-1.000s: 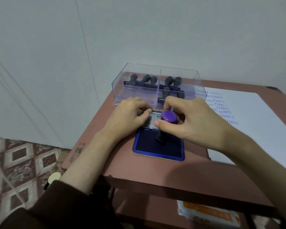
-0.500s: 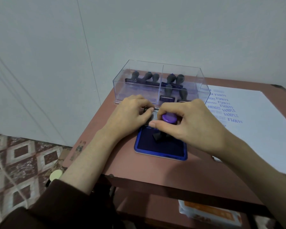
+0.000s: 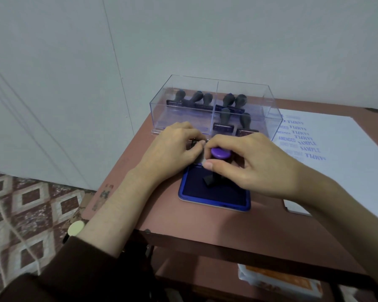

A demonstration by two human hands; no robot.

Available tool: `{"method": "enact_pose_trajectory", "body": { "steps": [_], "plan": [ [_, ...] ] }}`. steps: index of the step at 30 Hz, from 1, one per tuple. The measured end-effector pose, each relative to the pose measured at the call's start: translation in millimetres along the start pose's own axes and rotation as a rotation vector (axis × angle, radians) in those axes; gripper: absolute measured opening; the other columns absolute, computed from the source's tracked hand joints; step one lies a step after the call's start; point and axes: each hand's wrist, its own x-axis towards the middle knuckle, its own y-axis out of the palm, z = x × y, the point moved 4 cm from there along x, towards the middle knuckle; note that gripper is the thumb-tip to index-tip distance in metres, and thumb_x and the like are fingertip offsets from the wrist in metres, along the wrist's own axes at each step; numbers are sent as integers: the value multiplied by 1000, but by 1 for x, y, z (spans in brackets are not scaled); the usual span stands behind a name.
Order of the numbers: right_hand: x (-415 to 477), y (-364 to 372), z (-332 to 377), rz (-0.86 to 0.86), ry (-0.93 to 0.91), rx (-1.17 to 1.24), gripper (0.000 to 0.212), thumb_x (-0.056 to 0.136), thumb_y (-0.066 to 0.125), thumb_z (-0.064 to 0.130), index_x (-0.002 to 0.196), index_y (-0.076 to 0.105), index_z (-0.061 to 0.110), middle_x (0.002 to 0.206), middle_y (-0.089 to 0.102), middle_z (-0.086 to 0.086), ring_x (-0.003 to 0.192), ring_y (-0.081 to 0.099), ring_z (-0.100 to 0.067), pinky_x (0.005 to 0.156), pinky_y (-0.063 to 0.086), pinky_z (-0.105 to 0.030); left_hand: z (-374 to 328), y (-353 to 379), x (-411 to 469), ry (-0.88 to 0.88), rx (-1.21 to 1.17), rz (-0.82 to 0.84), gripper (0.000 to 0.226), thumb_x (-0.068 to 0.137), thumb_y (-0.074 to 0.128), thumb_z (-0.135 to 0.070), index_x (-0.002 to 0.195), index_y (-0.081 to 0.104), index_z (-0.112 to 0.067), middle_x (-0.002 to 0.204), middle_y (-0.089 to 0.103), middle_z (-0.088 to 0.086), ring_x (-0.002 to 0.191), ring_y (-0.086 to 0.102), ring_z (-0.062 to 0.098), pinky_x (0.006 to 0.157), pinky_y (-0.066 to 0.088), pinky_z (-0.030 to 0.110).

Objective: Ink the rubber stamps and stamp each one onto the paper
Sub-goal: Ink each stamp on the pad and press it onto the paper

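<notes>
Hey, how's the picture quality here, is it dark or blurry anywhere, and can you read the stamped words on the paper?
Head view: dim, bluish light, a soft shadow on the table by the right hand. Head view: the patterned floor at left is smeared, the ink pad crisp. Head view: SAMPLE and AMENDED on the paper are legible.

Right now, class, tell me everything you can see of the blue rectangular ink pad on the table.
The blue rectangular ink pad lies flat and open on the reddish-brown table. A glossy, plastic-looking blue rim with rounded corners frames a dark navy inking surface. A black stamp with a round purple knob, gripped by the right hand, stands on it. The left hand covers its far edge.
</notes>
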Motion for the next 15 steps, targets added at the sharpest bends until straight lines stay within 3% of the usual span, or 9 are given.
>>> {"method": "enact_pose_trajectory", "body": {
  "steps": [3, 8, 15],
  "plan": [
    [-1, 2, 1, -35, -29, -1, 6, 85, 51, 36, 80, 50, 32, 53, 55, -1, 50, 45, -13, 52, 32, -17, 0, 1, 0, 2, 11, 10, 24, 81, 52, -30, 90, 70, -16, 87, 61, 0, 83, 54, 20, 69, 36, 27],
    [-5, 5, 5, -87, -58, -19, 13, 85, 52, 29, 79, 54, 17, 55, 50, 6, 53, 42, -11, 53, 32, -18, 1, 0, 1, -5, 24, 16, 28, 82, 49, -32, 92, 70, -16, 89, 62, 1, 85, 55, 20, 72, 39, 29],
    [-8, 7, 6, -116, -62, 5, 15, 85, 53, 28, 80, 40, 33, 55, 43, 13, 53, 41, -9, 54, 32, -17, 0, 1, 1, -8, 27, 22, 30, 82, 49, -33, 93, 70, -15, 90, 62, 1, 85, 55, 19, 73, 43, 31]
  ]
}}
